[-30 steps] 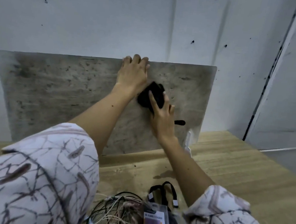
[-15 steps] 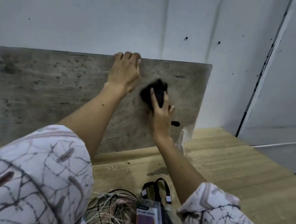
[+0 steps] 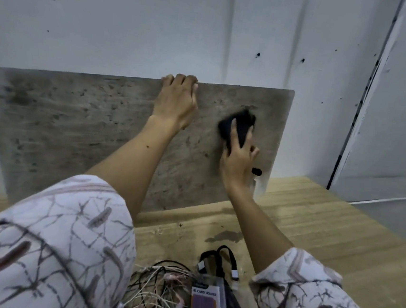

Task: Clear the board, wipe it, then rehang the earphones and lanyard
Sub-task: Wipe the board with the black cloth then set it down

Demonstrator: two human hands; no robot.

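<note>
I see a white painted wall [image 3: 135, 23] with small dark holes behind a light wooden desk [image 3: 326, 230]. A large grey mottled rectangular board [image 3: 79, 137] stands on the desk's far edge, leaning upright against the wall; its face carries dark stains, heaviest toward the left end. A small black peg [image 3: 256, 171] projects from the board near its right edge.

Both forearms come out of white sleeves with a brown branch pattern [image 3: 46, 250]. The left hand [image 3: 176, 101] lies on the board's upper middle, fingers curled over its top edge, gripping the board. The right hand [image 3: 237, 157] is at the board's right part, its fingers spread and pressing a black wiping cloth [image 3: 237, 126] flat against the face; whether any finger is curled round the cloth, I cannot tell.

At the desk's near edge, between the arms, lies a tangled pile of black and pale earphone cables [image 3: 159, 291]. Just to its right lies a black lanyard with a packaged purple card holder [image 3: 203, 305], its strap looped toward the board.
</note>
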